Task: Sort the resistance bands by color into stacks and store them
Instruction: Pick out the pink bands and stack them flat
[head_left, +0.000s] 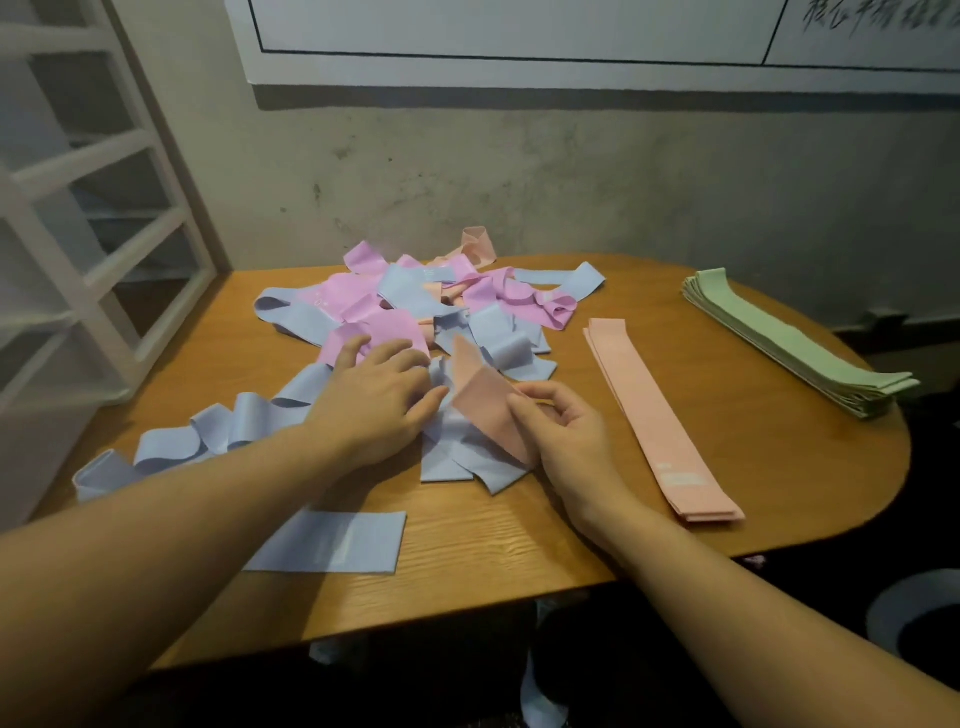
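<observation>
The right hand (558, 431) pinches a peach-pink flat elastic resistance band (485, 410), its long axis tilted up and away. Left of it, the left hand (379, 400) rests with relaxed fingers on the mixed band pile (415, 306). Right of it, a flat peach band stack (654, 415) runs lengthwise, near to far, on the wooden worktop (519, 545).

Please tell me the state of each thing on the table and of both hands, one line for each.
peach band: lifted, pinched by right hand
left hand: open, resting on mixed pile
mixed pile: unsorted, tangled blue, pink and peach bands
peach stack: flat, aligned
green stack: flat, aligned
single blue band: flat, apart from pile
</observation>
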